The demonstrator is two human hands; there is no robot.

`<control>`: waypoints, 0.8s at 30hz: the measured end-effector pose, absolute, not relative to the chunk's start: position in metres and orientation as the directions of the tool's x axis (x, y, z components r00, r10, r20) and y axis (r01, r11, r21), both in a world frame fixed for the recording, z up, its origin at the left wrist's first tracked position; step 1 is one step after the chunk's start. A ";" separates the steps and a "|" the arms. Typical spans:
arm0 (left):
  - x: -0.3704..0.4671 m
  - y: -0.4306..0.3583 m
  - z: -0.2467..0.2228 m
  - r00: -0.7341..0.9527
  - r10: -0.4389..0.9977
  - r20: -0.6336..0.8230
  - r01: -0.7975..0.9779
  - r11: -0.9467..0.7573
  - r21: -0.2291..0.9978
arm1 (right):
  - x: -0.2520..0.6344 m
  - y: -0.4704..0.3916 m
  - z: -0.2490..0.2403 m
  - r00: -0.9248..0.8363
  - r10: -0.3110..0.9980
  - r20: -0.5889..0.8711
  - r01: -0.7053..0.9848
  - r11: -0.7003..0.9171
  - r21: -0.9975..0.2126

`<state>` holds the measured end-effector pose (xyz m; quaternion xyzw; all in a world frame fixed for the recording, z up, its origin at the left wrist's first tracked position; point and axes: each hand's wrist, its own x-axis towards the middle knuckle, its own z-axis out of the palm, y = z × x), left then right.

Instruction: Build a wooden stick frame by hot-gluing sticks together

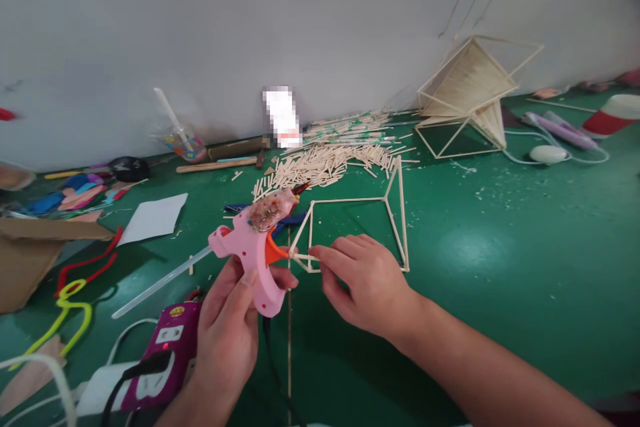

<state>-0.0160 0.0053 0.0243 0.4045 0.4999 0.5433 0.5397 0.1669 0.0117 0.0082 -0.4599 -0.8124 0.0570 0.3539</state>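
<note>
A pink glue gun (255,260) with an orange trigger is in my left hand (233,320), its fingers wrapped round the handle. Its dark nozzle points up and right, and a clear glue stick sticks out at the back. My right hand (367,280) is closed at the near side of a wooden stick frame (350,200), thumb and forefinger pinching a stick near the frame's left corner. That frame stands on the green table just right of the glue gun. Part of its near edge is hidden behind my right hand.
Loose short sticks (325,167) lie behind the frame. A larger stick structure (465,93) leans at the back right, near a red and white cup (613,115). Blue pliers (293,220) lie behind the glue gun. At lower left are a purple power strip (167,347) and cables.
</note>
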 end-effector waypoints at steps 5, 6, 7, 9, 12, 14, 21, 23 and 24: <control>-0.017 0.006 0.023 -0.069 0.991 -0.112 -0.200 0.096 0.975 | 0.166 0.012 0.008 -0.334 0.782 0.526 0.716 0.574 -0.399; -0.017 0.006 0.023 -0.067 0.991 -0.116 -0.195 0.101 0.976 | 0.166 0.012 0.008 -0.336 0.783 0.523 0.719 0.572 -0.395; -0.016 0.006 0.023 -0.068 0.991 -0.117 -0.189 0.103 0.977 | 0.166 0.012 0.007 -0.337 0.784 0.520 0.721 0.571 -0.392; -0.016 0.006 0.023 -0.070 0.991 -0.118 -0.173 0.105 0.979 | 0.166 0.012 0.007 -0.344 0.785 0.516 0.723 0.572 -0.388; -0.017 0.006 0.023 -0.064 0.992 -0.112 -0.153 0.101 0.983 | 0.167 0.013 0.007 -0.346 0.784 0.516 0.721 0.574 -0.389; -0.017 0.006 0.023 -0.053 0.993 -0.107 -0.145 0.098 0.985 | 0.168 0.013 0.008 -0.341 0.786 0.516 0.719 0.572 -0.395; -0.018 0.007 0.023 -0.053 0.996 -0.072 -0.135 0.065 0.989 | 0.168 0.014 0.007 -0.323 0.794 0.516 0.698 0.568 -0.437; -0.019 0.007 0.023 -0.070 0.996 -0.047 -0.133 0.038 0.990 | 0.168 0.014 0.006 -0.316 0.795 0.518 0.688 0.568 -0.451; -0.020 0.007 0.023 -0.079 0.996 -0.033 -0.134 0.022 0.991 | 0.169 0.015 0.006 -0.312 0.795 0.520 0.684 0.568 -0.459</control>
